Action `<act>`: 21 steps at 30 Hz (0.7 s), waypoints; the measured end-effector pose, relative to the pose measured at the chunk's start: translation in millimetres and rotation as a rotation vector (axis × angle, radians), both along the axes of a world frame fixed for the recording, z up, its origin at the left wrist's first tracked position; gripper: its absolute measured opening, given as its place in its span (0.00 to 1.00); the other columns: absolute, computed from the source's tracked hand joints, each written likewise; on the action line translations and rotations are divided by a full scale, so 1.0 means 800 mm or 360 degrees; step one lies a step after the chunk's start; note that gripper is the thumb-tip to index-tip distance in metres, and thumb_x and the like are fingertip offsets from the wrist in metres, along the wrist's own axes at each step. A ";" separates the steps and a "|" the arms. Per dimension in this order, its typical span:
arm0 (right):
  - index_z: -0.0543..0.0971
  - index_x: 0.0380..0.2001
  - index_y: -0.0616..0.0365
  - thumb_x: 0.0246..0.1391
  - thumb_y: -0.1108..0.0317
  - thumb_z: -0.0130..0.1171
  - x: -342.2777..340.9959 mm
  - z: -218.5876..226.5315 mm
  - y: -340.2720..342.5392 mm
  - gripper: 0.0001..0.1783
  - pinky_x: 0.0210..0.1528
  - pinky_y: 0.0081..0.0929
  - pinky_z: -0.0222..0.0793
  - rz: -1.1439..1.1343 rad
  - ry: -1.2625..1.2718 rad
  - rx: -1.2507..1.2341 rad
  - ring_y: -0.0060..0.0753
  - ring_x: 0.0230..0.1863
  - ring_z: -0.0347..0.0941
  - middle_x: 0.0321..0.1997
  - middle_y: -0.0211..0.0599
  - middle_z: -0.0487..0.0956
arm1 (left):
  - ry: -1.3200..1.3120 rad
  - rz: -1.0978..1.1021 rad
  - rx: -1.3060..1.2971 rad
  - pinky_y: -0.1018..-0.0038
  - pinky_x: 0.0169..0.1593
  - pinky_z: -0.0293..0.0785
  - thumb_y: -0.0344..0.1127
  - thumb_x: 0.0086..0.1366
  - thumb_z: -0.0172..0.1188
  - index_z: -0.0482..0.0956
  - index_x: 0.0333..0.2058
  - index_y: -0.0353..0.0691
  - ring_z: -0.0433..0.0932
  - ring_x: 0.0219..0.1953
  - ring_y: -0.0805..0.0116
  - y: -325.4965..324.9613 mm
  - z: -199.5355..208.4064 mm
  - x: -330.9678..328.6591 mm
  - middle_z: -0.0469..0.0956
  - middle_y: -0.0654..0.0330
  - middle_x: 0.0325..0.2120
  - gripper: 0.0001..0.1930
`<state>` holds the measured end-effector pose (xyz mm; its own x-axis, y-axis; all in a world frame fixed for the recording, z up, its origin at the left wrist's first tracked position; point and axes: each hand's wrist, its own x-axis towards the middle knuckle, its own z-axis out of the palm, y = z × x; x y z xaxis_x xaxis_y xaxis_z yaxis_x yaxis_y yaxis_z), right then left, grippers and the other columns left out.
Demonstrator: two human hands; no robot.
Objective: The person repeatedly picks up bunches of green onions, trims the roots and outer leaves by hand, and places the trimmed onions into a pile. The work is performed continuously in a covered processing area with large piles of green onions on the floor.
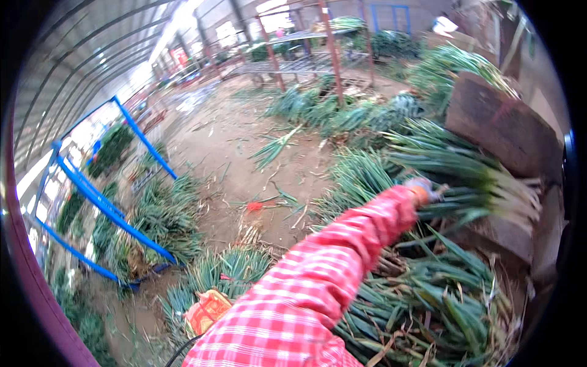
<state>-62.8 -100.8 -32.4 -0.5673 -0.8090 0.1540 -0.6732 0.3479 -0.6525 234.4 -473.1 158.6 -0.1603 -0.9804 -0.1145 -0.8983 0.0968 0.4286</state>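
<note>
My left arm, in a red and white checked sleeve, reaches across to the right. My gloved left hand (423, 189) is closed around the leaves of a bundle of green onions (465, 177). The bundle's green tops point left and its pale root ends point right, slightly blurred. It lies over other green onions (358, 177), in front of a brown board (498, 122). Below my forearm lies a large heap of green onions (422, 300) with dry leaves mixed in. My right hand is not visible.
Blue metal frames (110, 211) stand at the left among more green onion piles (162, 217). A red-posted rack (330, 52) stands farther back. An orange bag (208, 312) rests beside my sleeve. Loose stalks (275, 148) and a red scrap (254, 207) lie on the dirt floor.
</note>
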 end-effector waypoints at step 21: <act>0.70 0.55 0.57 0.51 0.69 0.60 0.279 0.090 -0.173 0.26 0.51 0.35 0.66 0.1566 -0.0614 0.0048 0.42 0.53 0.67 0.54 0.44 0.70 | 0.1746 0.0633 -0.0171 0.76 0.21 0.70 0.40 0.59 0.61 0.80 0.28 0.35 0.75 0.18 0.74 0.158 -0.055 0.311 0.77 0.61 0.17 0.12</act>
